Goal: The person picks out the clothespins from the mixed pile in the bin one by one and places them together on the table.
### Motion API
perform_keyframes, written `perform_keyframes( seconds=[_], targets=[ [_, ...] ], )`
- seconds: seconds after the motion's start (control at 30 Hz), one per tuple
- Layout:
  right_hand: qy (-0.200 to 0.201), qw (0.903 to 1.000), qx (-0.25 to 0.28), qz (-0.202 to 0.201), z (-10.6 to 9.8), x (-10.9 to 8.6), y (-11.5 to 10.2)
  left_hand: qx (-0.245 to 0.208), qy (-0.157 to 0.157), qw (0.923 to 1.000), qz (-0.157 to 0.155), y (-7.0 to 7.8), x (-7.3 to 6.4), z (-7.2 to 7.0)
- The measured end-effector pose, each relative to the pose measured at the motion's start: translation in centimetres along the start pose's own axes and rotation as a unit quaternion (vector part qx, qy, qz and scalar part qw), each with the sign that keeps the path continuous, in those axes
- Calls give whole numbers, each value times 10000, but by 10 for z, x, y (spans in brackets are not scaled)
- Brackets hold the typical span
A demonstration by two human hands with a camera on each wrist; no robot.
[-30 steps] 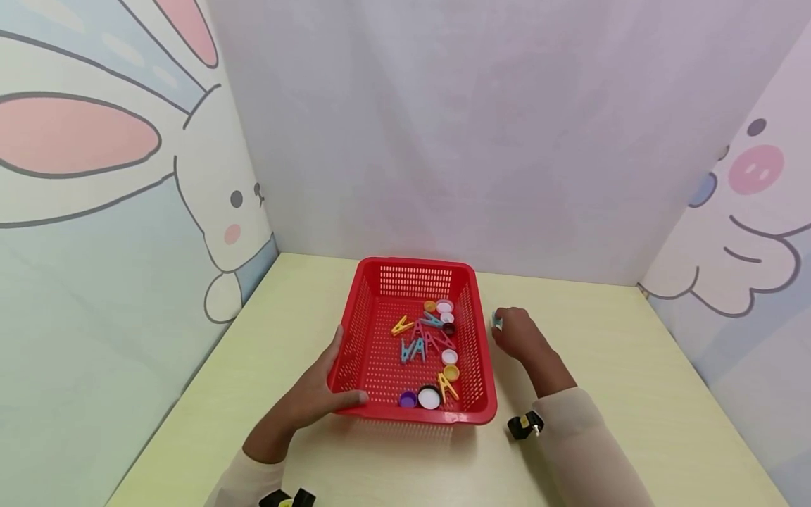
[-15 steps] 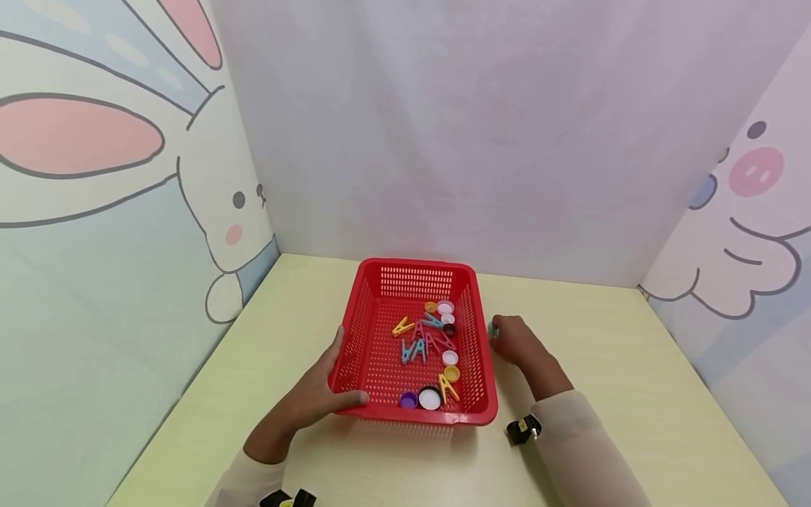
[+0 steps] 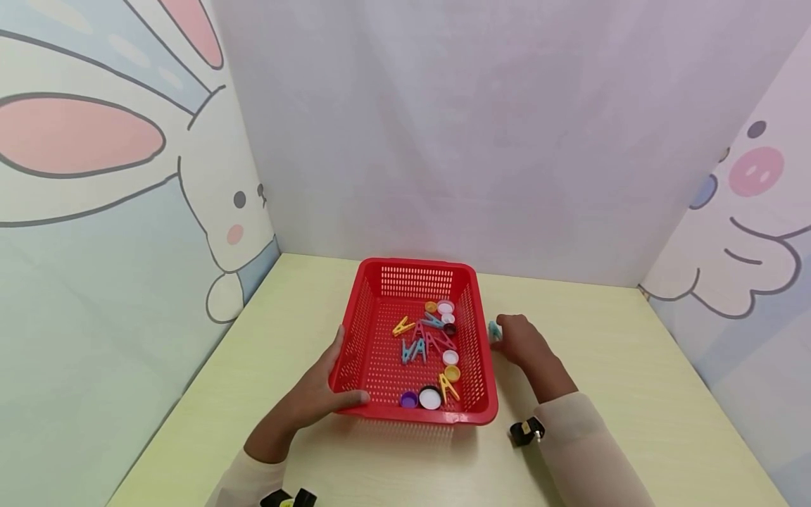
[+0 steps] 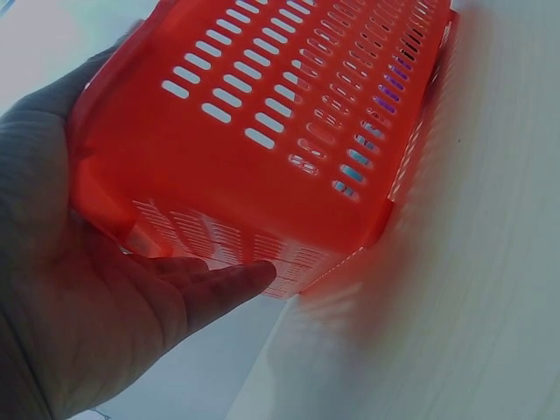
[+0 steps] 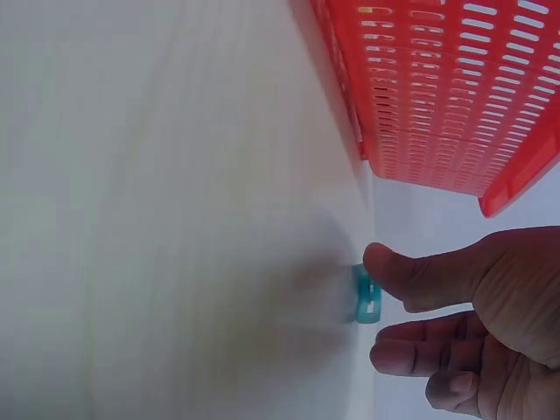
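A red plastic basket (image 3: 361, 380) stands on the table, holding several clothespins and bottle caps. My left hand (image 3: 317, 394) holds its near left corner, thumb across the front rim and fingers along the outer left wall, as the left wrist view also shows. To the right of the basket, my right hand (image 3: 522, 341) is low over the table. Between its thumb and fingertips is a small teal clothespin (image 3: 495, 331). In the right wrist view the thumb overlaps the upper end of that clothespin (image 5: 369, 304), and fingertips lie close at the lower end.
Inside the basket are yellow clothespins (image 3: 447, 386), teal clothespins (image 3: 419, 349) and pink ones (image 3: 431, 343). White caps (image 3: 429, 398), a purple cap (image 3: 408, 400) and yellow caps (image 3: 451, 373) lie there too. The pale table (image 3: 608, 366) meets a wall behind and painted panels at both sides.
The right hand and teal clothespin have come slightly nearer me. The hand has since shifted a little rightward, and more of the clothespin shows. The left hand and basket have stayed put.
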State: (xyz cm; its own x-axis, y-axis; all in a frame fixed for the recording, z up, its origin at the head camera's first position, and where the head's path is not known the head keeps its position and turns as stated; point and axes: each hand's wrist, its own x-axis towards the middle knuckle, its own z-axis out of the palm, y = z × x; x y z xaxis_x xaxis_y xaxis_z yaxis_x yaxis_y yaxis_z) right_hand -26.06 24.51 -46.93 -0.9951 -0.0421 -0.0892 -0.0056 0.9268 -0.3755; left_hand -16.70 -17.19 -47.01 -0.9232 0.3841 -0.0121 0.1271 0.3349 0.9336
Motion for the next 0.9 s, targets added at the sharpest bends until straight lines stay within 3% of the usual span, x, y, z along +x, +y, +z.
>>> perform_keyframes(
  seconds=[0.33,0.5,0.77,0.9],
  targets=[
    [239,9987,-451,-40,-22,-21,-19,65,6,10000,-37,-1,1,0],
    [686,9955,-658,-18,-36,-34,-36,16,24,9999,-100,-1,2,2],
    [1957,9704,-1390,-278,-46,-52,-66,107,56,9999,-83,0,3,3],
    [2068,9657,-1479,-535,-43,-59,-83,62,78,9998,-148,0,2,3]
  ],
)
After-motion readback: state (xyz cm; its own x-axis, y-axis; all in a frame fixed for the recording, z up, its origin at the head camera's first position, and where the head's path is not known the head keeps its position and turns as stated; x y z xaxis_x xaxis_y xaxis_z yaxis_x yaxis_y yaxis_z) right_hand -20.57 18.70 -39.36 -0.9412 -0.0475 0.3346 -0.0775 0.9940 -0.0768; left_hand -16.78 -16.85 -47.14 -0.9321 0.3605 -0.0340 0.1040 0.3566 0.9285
